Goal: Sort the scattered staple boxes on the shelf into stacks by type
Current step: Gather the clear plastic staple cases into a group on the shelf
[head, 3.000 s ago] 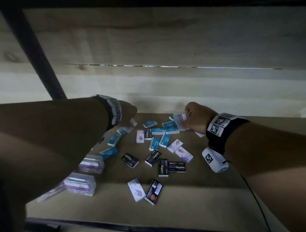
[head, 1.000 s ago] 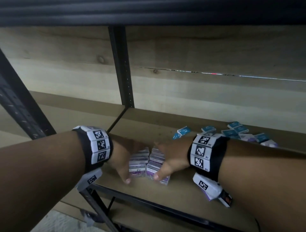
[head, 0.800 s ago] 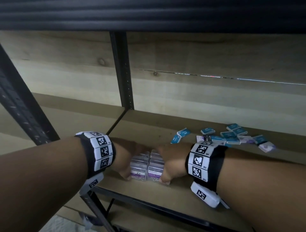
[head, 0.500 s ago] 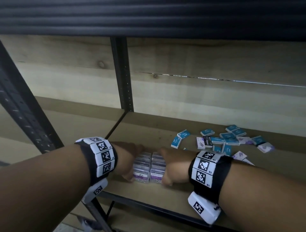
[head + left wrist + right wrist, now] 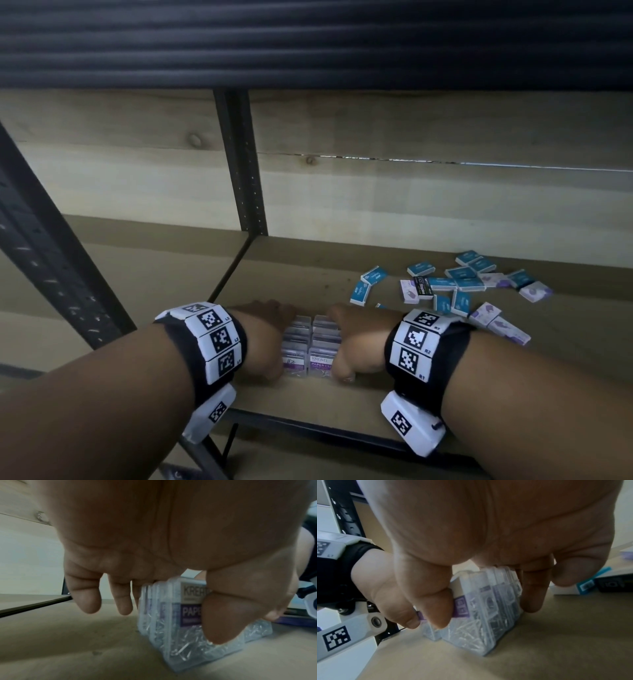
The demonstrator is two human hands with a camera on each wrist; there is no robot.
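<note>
Gripping: both hands – left hand [image 5: 263, 337] and right hand [image 5: 356, 342] – clasp the clear paper-clip boxes [image 5: 311, 346].
Boxes: 2 rows, near shelf [image 5: 308, 399] front edge.
Staple boxes [image 5: 459, 284]: scattered right of them.

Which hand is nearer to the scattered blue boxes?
Right. The right hand is beside the blue boxes; the left hand is farther, beyond the clear boxes.

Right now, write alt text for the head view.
Both hands, left hand and right hand, press together two rows of clear paper clip boxes standing on a shelf; blue, white and black staple boxes lie scattered behind.
</note>
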